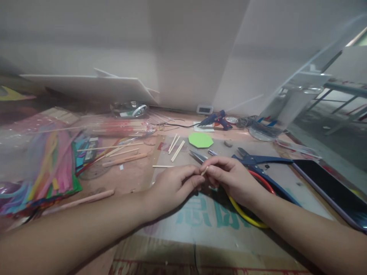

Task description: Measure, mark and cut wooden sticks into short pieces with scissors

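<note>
My left hand (179,185) and my right hand (228,175) meet over the board's middle, fingertips pinched close together. Between them shows the end of a short pale wooden stick (204,170), mostly covered by the fingers. Under my right hand lie scissors (197,156) with red and yellow handles, the blades pointing to the far left. Beyond my hands rests a light green octagonal piece (200,140). Several cut wooden sticks (177,151) lie left of it, and a single stick (163,166) lies beside my left hand.
Blue-handled pliers (269,159) and a phone (327,187) lie right. A blue glue gun (218,120) with a cord sits at the back. Colourful pipe cleaners (54,160) and bagged sticks (120,126) fill the left. A clear container (266,131) stands back right.
</note>
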